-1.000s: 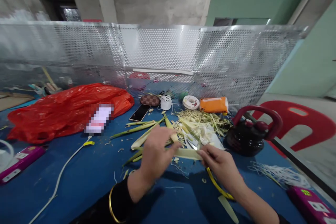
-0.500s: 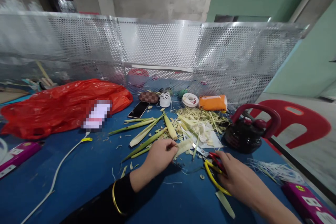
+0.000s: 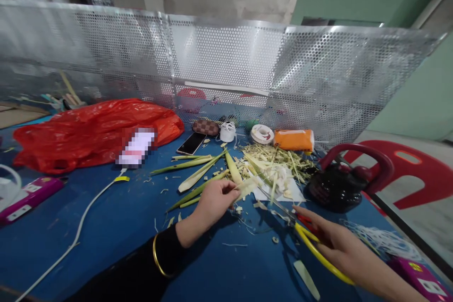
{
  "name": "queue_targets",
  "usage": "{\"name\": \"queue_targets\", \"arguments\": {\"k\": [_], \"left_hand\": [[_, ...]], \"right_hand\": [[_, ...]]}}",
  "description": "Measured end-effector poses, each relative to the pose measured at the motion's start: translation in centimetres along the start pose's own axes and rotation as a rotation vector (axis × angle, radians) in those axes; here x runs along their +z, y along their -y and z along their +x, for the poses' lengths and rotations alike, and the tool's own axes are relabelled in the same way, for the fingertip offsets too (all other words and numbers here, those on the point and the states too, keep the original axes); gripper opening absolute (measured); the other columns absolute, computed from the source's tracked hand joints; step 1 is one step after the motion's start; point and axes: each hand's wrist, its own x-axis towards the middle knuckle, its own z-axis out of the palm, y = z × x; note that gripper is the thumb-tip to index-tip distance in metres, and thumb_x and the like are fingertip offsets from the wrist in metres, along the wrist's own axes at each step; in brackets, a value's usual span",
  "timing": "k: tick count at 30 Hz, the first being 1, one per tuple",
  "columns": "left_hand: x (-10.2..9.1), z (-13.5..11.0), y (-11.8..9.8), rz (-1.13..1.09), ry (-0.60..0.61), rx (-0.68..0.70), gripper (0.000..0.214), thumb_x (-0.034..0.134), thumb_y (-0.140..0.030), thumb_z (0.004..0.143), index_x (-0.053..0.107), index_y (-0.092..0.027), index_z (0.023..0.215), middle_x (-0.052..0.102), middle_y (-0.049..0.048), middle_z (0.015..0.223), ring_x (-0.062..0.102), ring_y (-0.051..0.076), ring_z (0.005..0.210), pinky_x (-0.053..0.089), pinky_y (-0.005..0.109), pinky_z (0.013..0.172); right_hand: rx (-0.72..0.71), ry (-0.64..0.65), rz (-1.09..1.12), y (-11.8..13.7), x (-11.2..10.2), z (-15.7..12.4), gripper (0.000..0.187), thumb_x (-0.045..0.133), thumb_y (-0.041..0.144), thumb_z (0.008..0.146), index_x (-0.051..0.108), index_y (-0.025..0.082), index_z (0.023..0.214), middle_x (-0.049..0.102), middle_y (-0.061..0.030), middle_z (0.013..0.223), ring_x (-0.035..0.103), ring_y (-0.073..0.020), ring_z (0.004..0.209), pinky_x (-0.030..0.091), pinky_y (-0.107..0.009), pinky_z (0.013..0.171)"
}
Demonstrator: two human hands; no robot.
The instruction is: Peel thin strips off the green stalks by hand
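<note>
**Strip pinched, scissors lined up for a cut**

We judge the step in hand to be trimming a pale leaf strip [image 3: 247,188] with scissors [image 3: 300,231]. The left hand [image 3: 212,200] is closed in a pinch on the near end of the strip, thumb and fingertips together, and holds it just above the blue counter [image 3: 106,226]. The right hand [image 3: 339,250] grips the scissors by their yellow handles, fingers through the loops. The blades point up and left toward the strip. We cannot tell whether the blades are parted.

The strip lies between the 2 hands, at the left hand's fingertips and just beyond the scissor tips, near but not touching them. Its far end rests toward the white sheet [image 3: 295,196] and the pile of trimmings [image 3: 276,158].

In our judgement a cut calls for the blades to part and reach the strip, while the left hand keeps it taut and its fingers clear of the edge.

Green stalks [image 3: 198,174] lie just left of the strip. A black kettle [image 3: 336,191] with a red handle stands to the right, beyond the right hand.
</note>
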Motion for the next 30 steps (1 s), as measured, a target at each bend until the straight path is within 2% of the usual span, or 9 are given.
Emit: {"name": "queue_targets", "arguments": {"k": [2,4,6,9,12,15,19,22,30], "left_hand": [[0.0,0.1,0.1,-0.015,-0.025,0.0,0.016,0.06,-0.032,0.069,0.06,-0.017,0.065,0.051,-0.0029,0.059,0.049,0.011,0.051,0.04,0.025,0.054],[0.0,0.2,0.1,-0.028,-0.053,-0.002,0.015,0.061,-0.031,0.069,0.059,-0.017,0.064,0.051,-0.0029,0.059,0.049,0.012,0.051,0.04,0.025,0.053],[-0.1,0.3,0.1,-0.027,-0.085,-0.014,0.014,0.062,-0.031,0.068,0.062,-0.017,0.066,0.054,-0.0023,0.06,0.05,0.012,0.051,0.041,0.025,0.053],[-0.4,0.5,-0.2,-0.042,-0.15,-0.034,0.013,0.062,-0.03,0.068,0.064,-0.017,0.069,0.057,-0.0022,0.06,0.051,0.012,0.05,0.042,0.025,0.053],[-0.9,0.7,-0.6,-0.094,-0.213,-0.042,0.012,0.062,-0.028,0.068,0.064,-0.016,0.068,0.057,-0.0027,0.061,0.05,0.011,0.05,0.043,0.024,0.052],[-1.2,0.8,-1.0,-0.122,-0.25,-0.053,0.012,0.064,-0.027,0.067,0.065,-0.015,0.07,0.059,-0.0026,0.063,0.05,0.01,0.05,0.043,0.023,0.052],[-1.1,0.6,-1.4,-0.134,-0.22,-0.069,0.011,0.064,-0.026,0.067,0.064,-0.016,0.067,0.057,-0.004,0.059,0.048,0.009,0.048,0.041,0.022,0.05],[-0.9,0.1,-1.8,-0.144,-0.206,-0.08,0.011,0.064,-0.027,0.067,0.063,-0.016,0.065,0.055,-0.0047,0.056,0.046,0.009,0.047,0.04,0.022,0.048],[0.0,-0.2,-1.2,-0.154,-0.162,-0.08,0.014,0.066,-0.029,0.066,0.064,-0.015,0.065,0.056,-0.003,0.057,0.048,0.01,0.048,0.042,0.024,0.051]], "right_hand": [[0.104,0.067,0.331,0.0,-0.1,-0.7,0.064,0.067,0.034,0.071,0.053,0.024,0.133,0.071,-0.0064,0.096,0.066,-0.0175,0.065,0.05,-0.022,0.053],[0.236,0.128,0.634,0.1,0.2,-1.1,0.06,0.072,0.037,0.07,0.058,0.024,0.126,0.067,-0.0022,0.08,0.048,-0.0061,0.042,0.035,-0.016,0.037],[0.29,0.209,0.892,0.1,0.6,-1.2,0.049,0.075,0.036,0.07,0.063,0.024,0.116,0.059,0.002,0.072,0.031,0.0004,0.036,0.025,-0.013,0.034],[0.239,0.39,1.152,0.4,1.7,-1.0,0.036,0.072,0.046,0.075,0.066,0.021,0.1,0.051,0.0042,0.068,0.022,0.0023,0.036,0.023,-0.012,0.033],[0.134,0.523,1.248,1.0,2.8,-0.7,0.05,0.063,0.063,0.076,0.065,0.022,0.104,0.051,0.0027,0.071,0.021,0.0013,0.038,0.023,-0.013,0.033],[0.015,0.502,1.191,1.9,3.4,-0.7,0.067,0.065,0.071,0.068,0.06,0.029,0.119,0.057,-0.002,0.083,0.034,-0.0033,0.044,0.034,-0.017,0.04],[-0.03,0.156,0.881,3.1,3.1,-0.4,0.077,0.077,0.06,0.06,0.054,0.033,0.128,0.062,-0.0056,0.097,0.054,-0.0155,0.064,0.047,-0.027,0.059],[0.024,0.009,0.609,3.8,3.1,-0.1,0.08,0.079,0.043,0.06,0.05,0.03,0.133,0.062,-0.004,0.096,0.059,-0.019,0.074,0.048,-0.026,0.061],[0.034,0.067,0.359,5.7,4.0,-0.2,0.06,0.074,0.035,0.063,0.056,0.025,0.119,0.057,0.0021,0.076,0.054,-0.0174,0.067,0.045,-0.025,0.058]]}}
